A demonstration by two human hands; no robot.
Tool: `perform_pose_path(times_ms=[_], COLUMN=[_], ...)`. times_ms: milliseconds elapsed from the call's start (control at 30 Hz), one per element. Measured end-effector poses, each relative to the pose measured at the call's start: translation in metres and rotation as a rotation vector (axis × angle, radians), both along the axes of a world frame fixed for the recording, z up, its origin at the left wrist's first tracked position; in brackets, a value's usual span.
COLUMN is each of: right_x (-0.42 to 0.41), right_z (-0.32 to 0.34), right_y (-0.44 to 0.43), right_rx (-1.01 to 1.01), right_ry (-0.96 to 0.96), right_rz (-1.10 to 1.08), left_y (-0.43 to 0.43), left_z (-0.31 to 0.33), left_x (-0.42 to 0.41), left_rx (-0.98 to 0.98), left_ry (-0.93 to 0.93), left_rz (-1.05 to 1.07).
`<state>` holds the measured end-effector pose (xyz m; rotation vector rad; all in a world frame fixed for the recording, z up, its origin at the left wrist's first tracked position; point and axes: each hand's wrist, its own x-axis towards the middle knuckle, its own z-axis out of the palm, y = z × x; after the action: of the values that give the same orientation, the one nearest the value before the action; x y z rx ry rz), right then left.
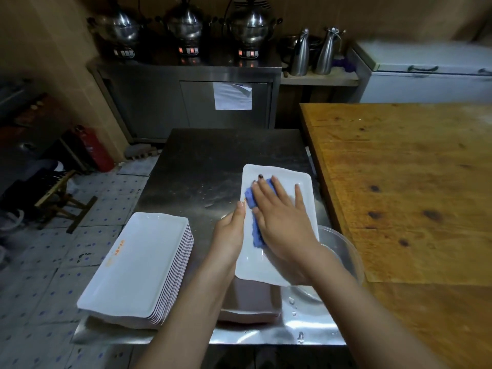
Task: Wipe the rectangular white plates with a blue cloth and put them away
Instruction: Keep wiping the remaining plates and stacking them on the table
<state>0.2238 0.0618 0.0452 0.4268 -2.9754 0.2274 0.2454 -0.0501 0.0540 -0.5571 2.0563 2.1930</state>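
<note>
A rectangular white plate (300, 179) is held above the steel table (213, 155), tilted away from me. My left hand (230, 233) grips its left edge, thumb on top. My right hand (282, 217) lies flat with straight fingers on a blue cloth (255, 233), pressing it against the plate's face. A tall stack of white rectangular plates (138, 265) stands at the table's front left corner. Under the held plate, a second, lower stack of plates (250, 302) lies upside down, brownish undersides up.
A clear bowl (343, 251) sits at the table's right, partly under my right forearm; water drops lie near the front edge. A large wooden table (412, 182) adjoins on the right. Steel cabinet with pots stands behind. Stool and fire extinguisher (93, 150) are on the floor left.
</note>
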Motion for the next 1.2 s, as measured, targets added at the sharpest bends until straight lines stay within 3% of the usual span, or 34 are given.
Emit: perform_pose_path(times_ms=[167,367,467,600,800,967,1100,1200], right_x=[0.003,0.043,0.029,0.024,0.043,0.047,0.046,0.045], right_z=[-0.007,-0.029,-0.027,-0.027,-0.028,-0.025,-0.020,-0.011], right_y=[0.025,0.006,0.013,0.017,0.006,0.004,0.016,0.024], right_rx=[0.019,-0.025,-0.021,-0.125,-0.387,-0.392,-0.699,-1.090], right_ry=[-0.058,-0.100,-0.075,-0.062,-0.052,0.003,-0.111,-0.276], right_rz=[-0.168,0.052,-0.008,-0.167,-0.235,-0.271,-0.397,-0.487], left_y=[-0.014,-0.024,-0.024,-0.026,-0.035,-0.048,-0.065,-0.074], left_z=[0.001,-0.002,0.000,-0.001,-0.010,-0.011,-0.009,-0.013], left_x=[0.003,0.005,0.006,0.011,0.021,0.022,0.022,0.022], left_rx=[0.033,0.019,0.021,0.038,0.038,0.004,0.016,0.035], left_ry=[-0.052,-0.061,-0.053,-0.032,-0.035,-0.042,-0.055,-0.081], left_rz=[-0.017,0.013,0.003,-0.002,0.032,0.027,0.054,0.033])
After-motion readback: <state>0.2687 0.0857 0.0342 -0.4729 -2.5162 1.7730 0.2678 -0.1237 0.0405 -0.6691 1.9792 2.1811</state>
